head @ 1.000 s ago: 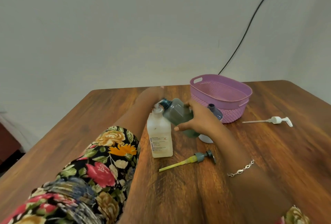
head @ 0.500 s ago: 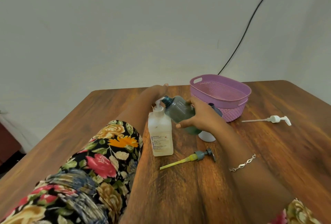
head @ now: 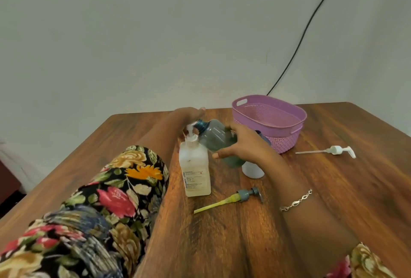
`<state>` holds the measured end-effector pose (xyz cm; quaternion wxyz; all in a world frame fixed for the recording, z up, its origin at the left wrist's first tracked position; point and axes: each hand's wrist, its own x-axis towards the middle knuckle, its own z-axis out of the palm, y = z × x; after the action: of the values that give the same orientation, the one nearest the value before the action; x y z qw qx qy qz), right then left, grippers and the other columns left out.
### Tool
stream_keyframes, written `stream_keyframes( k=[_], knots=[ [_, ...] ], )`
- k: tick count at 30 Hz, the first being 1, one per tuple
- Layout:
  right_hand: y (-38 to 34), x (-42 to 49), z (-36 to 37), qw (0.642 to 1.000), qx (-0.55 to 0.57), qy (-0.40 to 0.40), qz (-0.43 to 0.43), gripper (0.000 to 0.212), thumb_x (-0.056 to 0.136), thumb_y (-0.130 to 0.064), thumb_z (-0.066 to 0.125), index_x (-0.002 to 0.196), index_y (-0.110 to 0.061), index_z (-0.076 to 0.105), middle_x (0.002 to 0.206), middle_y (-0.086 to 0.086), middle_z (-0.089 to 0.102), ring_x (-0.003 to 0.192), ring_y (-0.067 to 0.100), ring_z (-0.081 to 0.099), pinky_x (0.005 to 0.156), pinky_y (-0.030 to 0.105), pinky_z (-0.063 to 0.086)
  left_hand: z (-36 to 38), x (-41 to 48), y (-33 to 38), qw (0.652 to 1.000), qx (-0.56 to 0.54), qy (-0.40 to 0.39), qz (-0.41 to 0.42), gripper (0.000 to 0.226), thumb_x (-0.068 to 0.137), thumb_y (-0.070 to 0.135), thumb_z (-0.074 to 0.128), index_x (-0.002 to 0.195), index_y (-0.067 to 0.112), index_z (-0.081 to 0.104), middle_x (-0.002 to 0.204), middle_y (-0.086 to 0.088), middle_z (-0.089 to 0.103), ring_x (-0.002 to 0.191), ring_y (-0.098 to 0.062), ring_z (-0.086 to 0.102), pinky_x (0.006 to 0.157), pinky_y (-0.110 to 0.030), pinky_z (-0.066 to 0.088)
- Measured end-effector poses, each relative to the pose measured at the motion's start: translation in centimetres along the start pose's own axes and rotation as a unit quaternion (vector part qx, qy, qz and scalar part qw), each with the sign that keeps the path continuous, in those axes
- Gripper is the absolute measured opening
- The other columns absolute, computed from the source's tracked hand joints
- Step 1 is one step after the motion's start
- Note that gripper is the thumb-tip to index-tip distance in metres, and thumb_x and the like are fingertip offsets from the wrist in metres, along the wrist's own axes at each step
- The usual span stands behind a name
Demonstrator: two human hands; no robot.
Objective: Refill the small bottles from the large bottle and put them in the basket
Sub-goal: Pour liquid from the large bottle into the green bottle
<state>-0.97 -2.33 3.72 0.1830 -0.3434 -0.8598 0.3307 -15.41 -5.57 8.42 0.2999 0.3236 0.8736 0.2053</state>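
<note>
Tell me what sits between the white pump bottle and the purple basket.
In the head view: the tilted grey bottle gripped by the right hand, and a second small bottle standing behind that hand.

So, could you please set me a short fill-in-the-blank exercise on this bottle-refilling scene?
1. The right hand grips the grey bottle, which is ____ rather than upright.
2. The left hand rests on the white bottle's ____.
3. The basket is ____ in colour.
Missing words: tilted; pump; purple.
</note>
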Motion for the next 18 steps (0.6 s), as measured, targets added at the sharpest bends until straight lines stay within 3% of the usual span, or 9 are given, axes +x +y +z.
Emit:
stream_keyframes(
  k=[2, 4, 6, 8, 11, 13, 15, 18],
  knots=[
    [0.1, 0.0, 0.1, 1.000, 0.000, -0.002, 0.004, 0.078, 0.068, -0.028, 0.081, 0.134, -0.014, 0.041, 0.130, 0.005, 0.050, 0.114, 0.021, 0.050, 0.093, 0.035, 0.047, 0.3, 0.1, -0.1, 1.000, 0.003, 0.015, 0.000, 0.057, 0.102, 0.040, 0.021, 0.134, -0.004, 0.035, 0.123, -0.032, 0.050, 0.105, -0.041, 0.054, 0.071, -0.040, 0.039],
    [0.4, 0.0, 0.5, 1.000, -0.003, -0.004, 0.008, 0.077, 0.068, -0.028, 0.081, 0.134, -0.014, 0.041, 0.130, 0.005, 0.050, 0.114, 0.021, 0.050, 0.092, 0.035, 0.047, 0.7, 0.7, -0.3, 0.999, 0.006, 0.034, 0.000, 0.046, 0.103, 0.030, 0.021, 0.133, 0.002, 0.040, 0.113, -0.028, 0.056, 0.074, -0.029, 0.056, 0.069, -0.036, 0.042],
    [0.6, -0.1, 0.9, 1.000, -0.006, -0.002, 0.011, 0.078, 0.068, -0.027, 0.081, 0.134, -0.015, 0.041, 0.131, 0.004, 0.050, 0.115, 0.021, 0.050, 0.092, 0.034, 0.047, 0.9, 1.5, -0.9, 0.997, 0.031, 0.069, 0.000, 0.045, 0.102, 0.038, 0.020, 0.111, 0.009, 0.053, 0.081, -0.017, 0.058, 0.055, -0.021, 0.047, 0.057, -0.031, 0.042],
    [0.7, -0.1, 1.1, 1.000, -0.007, 0.006, 0.008, 0.078, 0.068, -0.027, 0.081, 0.134, -0.015, 0.041, 0.131, 0.004, 0.051, 0.115, 0.021, 0.050, 0.092, 0.034, 0.046, 0.7, 1.6, -1.3, 0.995, 0.047, 0.089, 0.007, 0.052, 0.099, 0.046, 0.021, 0.092, 0.004, 0.050, 0.067, -0.011, 0.050, 0.053, -0.020, 0.046, 0.050, -0.030, 0.037],
    [0.6, 0.0, 1.2, 1.000, 0.003, 0.014, 0.005, 0.078, 0.068, -0.026, 0.081, 0.134, -0.015, 0.041, 0.131, 0.004, 0.050, 0.115, 0.020, 0.050, 0.091, 0.032, 0.044, 0.7, 0.9, -0.8, 0.998, 0.025, 0.064, 0.005, 0.047, 0.102, 0.038, 0.020, 0.105, 0.001, 0.049, 0.072, -0.015, 0.050, 0.061, -0.024, 0.050, 0.054, -0.028, 0.039],
    [0.4, 0.1, 0.9, 1.000, 0.013, 0.014, 0.003, 0.079, 0.068, -0.026, 0.081, 0.135, -0.015, 0.040, 0.133, 0.004, 0.049, 0.117, 0.020, 0.049, 0.092, 0.031, 0.044, 0.3, 0.2, -0.1, 1.000, -0.008, 0.026, 0.006, 0.053, 0.102, 0.038, 0.018, 0.129, -0.003, 0.040, 0.100, -0.027, 0.057, 0.090, -0.037, 0.057, 0.067, -0.035, 0.042],
    [0.2, 0.2, 0.5, 1.000, 0.014, 0.011, 0.000, 0.080, 0.069, -0.027, 0.080, 0.137, -0.014, 0.039, 0.135, 0.004, 0.048, 0.118, 0.021, 0.048, 0.095, 0.034, 0.044, -0.1, -0.3, 0.1, 1.000, -0.007, -0.003, -0.001, 0.064, 0.100, 0.047, 0.017, 0.138, -0.002, 0.030, 0.121, -0.031, 0.052, 0.112, -0.044, 0.050, 0.074, -0.042, 0.039],
    [0.2, 0.2, 0.4, 1.000, 0.008, 0.012, -0.007, 0.080, 0.069, -0.028, 0.080, 0.137, -0.014, 0.039, 0.134, 0.004, 0.048, 0.118, 0.021, 0.048, 0.095, 0.035, 0.045, -0.1, -0.5, 0.1, 1.000, 0.008, -0.001, 0.001, 0.068, 0.099, 0.050, 0.017, 0.139, -0.003, 0.029, 0.125, -0.032, 0.050, 0.116, -0.045, 0.048, 0.074, -0.043, 0.038]
  ],
)
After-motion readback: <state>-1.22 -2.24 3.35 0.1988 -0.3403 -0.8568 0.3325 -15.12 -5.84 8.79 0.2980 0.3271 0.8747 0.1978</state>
